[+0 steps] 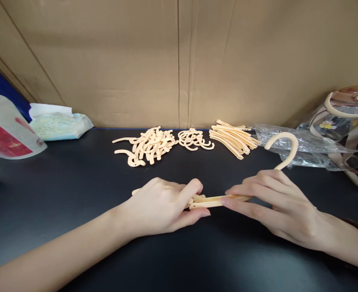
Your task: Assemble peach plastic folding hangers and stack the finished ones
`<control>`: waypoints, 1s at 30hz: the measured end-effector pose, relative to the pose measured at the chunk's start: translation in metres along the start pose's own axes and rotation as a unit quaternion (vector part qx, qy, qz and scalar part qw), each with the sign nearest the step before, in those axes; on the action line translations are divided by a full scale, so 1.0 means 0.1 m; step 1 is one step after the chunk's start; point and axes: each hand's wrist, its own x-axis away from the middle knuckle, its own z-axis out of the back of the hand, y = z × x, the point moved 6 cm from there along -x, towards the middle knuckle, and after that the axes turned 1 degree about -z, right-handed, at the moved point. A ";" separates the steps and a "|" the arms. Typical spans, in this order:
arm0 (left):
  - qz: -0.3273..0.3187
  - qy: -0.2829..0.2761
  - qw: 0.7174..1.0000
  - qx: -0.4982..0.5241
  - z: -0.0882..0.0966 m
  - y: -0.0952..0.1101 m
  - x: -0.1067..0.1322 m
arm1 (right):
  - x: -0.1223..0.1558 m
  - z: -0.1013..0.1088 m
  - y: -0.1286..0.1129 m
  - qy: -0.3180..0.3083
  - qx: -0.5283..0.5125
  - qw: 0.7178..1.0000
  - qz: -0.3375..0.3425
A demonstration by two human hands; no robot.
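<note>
Between my two hands is a cream plastic folding hanger (211,201), held low over the black table. My left hand (166,205) is closed around its left end, thumb and index finger pinching near a joint; most of that end is hidden under the palm. On the other end, my right hand (276,202) pinches the slim arm pieces between thumb and fingers. The hanger's curved hook (291,146) sticks up behind the right hand's knuckles. Beyond the hands lie a pile of curved hanger pieces (153,146), some small hooks (194,139) and a stack of long arm strips (233,138).
A black table (75,194) runs up to a cardboard wall (130,61). At the left are a white and red container (11,129) and a tissue pack (60,123). Clear plastic bags (312,150) and a strapped bottle (333,117) stand at the right.
</note>
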 end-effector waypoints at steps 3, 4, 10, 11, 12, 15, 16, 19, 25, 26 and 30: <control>-0.003 -0.007 1.000 0.016 0.00 0.04 -0.01 | -0.03 0.01 -0.04 0.011 -0.006 1.000 -0.012; -0.007 -0.008 1.000 0.017 0.00 0.05 -0.02 | -0.04 0.01 -0.06 0.014 -0.005 1.000 -0.012; -0.012 0.012 0.999 0.038 0.01 0.04 -0.03 | -0.07 0.03 -0.08 0.026 0.002 1.000 -0.017; -0.005 0.015 0.999 0.043 0.00 0.02 -0.03 | -0.06 0.03 -0.06 0.026 0.003 0.999 -0.019; -0.001 0.016 0.999 0.045 0.00 0.00 -0.02 | -0.06 0.02 -0.05 0.025 0.003 0.999 -0.020; -0.003 0.017 0.999 0.040 -0.01 -0.01 -0.01 | -0.06 0.03 -0.05 0.028 0.008 0.999 -0.013; -0.008 0.018 0.999 0.035 -0.01 -0.01 -0.01 | -0.06 0.03 -0.05 0.030 0.011 0.999 -0.010; -0.022 0.030 0.999 0.019 0.01 0.01 0.00 | -0.05 0.04 -0.08 0.036 0.018 0.999 -0.001; -0.029 0.055 0.998 0.000 0.05 0.01 0.01 | -0.02 0.03 -0.10 0.039 0.036 0.999 0.005; -0.029 0.060 0.998 -0.006 0.06 0.02 0.00 | -0.02 0.03 -0.09 0.040 0.036 0.999 0.004; -0.028 0.069 0.997 -0.030 0.08 0.02 -0.02 | -0.05 0.04 -0.07 0.044 0.032 0.999 -0.005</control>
